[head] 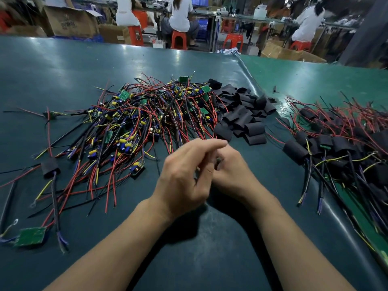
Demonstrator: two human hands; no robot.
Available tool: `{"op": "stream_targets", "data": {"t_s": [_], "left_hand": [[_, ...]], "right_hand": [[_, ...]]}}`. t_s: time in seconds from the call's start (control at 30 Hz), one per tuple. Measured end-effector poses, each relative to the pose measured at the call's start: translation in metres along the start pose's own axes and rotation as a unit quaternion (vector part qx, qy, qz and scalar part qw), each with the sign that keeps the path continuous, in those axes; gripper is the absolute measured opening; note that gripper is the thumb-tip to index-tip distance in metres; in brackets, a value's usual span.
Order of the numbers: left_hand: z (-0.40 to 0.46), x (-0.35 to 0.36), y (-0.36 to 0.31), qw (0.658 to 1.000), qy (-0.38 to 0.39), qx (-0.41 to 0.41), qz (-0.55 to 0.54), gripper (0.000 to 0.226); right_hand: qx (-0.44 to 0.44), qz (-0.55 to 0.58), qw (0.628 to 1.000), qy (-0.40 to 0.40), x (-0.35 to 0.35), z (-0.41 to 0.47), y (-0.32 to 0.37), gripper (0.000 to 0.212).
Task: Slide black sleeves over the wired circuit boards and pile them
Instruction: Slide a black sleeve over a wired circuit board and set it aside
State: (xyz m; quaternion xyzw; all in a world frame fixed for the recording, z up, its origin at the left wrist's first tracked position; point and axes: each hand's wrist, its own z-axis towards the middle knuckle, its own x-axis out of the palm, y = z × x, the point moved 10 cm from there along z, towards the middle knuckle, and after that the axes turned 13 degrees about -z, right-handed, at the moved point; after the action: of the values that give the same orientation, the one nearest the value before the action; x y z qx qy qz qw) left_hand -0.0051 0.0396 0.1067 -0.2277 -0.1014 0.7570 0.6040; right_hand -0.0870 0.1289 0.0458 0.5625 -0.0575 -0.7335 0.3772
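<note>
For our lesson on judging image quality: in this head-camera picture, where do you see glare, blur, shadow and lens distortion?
Head view: overhead light makes pale glare patches on the far part of the green table; the left hand and right hand are motion-blurred at the fingers and cast a dark shadow just below them; the table's far edge bows, a wide-angle effect; the background people are soft.

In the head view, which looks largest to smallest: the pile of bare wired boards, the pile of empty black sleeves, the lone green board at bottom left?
1. Pile of bare wired boards
2. Pile of empty black sleeves
3. Lone green board, though nearness to the camera enlarges it.
</note>
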Motion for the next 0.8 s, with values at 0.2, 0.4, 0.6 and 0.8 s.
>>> {"op": "stream_targets", "data": {"t_s": [0.2, 0.4, 0.6, 0.8], "left_hand": [[0.004, -0.005, -0.014, 0.997, -0.015, 0.061, -0.052, 0.019], [0.005, -0.011, -0.014, 0.996, -0.039, 0.061, -0.050, 0.016], [-0.006, 0.022, 0.043, 0.980, 0.139, -0.126, 0.072, 0.013], [-0.035, 0.058, 0.072, 0.914, 0.329, -0.206, 0.118, 0.050]], "right_hand": [[-0.011, 0.058, 0.997, -0.041, -0.016, 0.000, 0.004, 0.035], [0.102, 0.248, 0.957, -0.112, -0.031, 0.002, -0.015, 0.014], [0.234, 0.318, 0.898, -0.192, -0.047, -0.007, -0.060, 0.015], [0.246, 0.400, 0.871, -0.141, -0.037, -0.007, -0.059, 0.025]]}}
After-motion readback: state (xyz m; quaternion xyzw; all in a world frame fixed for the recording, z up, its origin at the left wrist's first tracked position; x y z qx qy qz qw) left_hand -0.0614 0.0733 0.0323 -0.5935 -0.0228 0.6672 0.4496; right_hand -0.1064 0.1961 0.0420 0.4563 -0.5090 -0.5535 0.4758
